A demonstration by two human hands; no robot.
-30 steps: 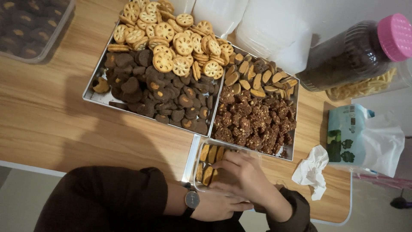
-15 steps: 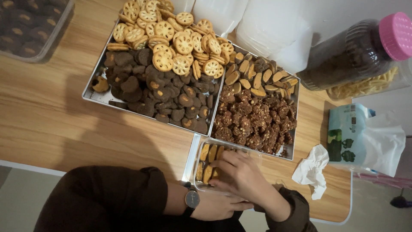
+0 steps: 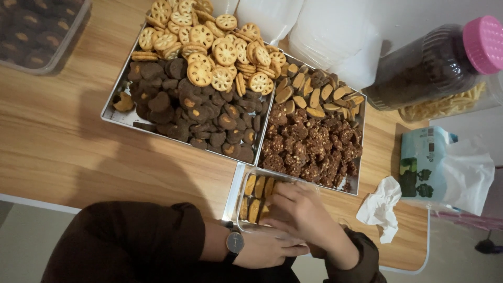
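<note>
From where I stand, the small clear container (image 3: 251,202) sits at the near edge of the tabletop (image 3: 63,152), at about 6 o'clock from the big metal trays. It holds a row of oblong, tan biscuits (image 3: 255,195) stood on edge. The right hand (image 3: 304,217) lies over the container's 3 o'clock side, fingers bent down onto the biscuits; whether they pinch one or only press on them, I cannot tell, since the fingertips are hidden. The left hand (image 3: 270,250), with a dark wristwatch (image 3: 235,242) on its wrist, lies flat and loosely open at the container's 6 o'clock edge, seemingly steadying it.

These biscuits look dry, stiff and light, and I would judge them brittle: squeezed hard or levered sideways, one would likely snap or crumble. The safe hold seems to be a gentle pinch across the two broad faces, lifting straight up. The container looks thin-walled and light, apt to slide on the smooth wood, so it is best held by its rim.

At 12 o'clock stands the tray of round lattice biscuits and dark cookies (image 3: 188,89); at 1 o'clock, the tray of nut-crusted brown pieces (image 3: 314,141). A crumpled tissue (image 3: 380,207) lies at 3 o'clock, with a tissue pack (image 3: 422,162) beyond it, and a pink-lidded jar (image 3: 429,63) at 2 o'clock.
</note>
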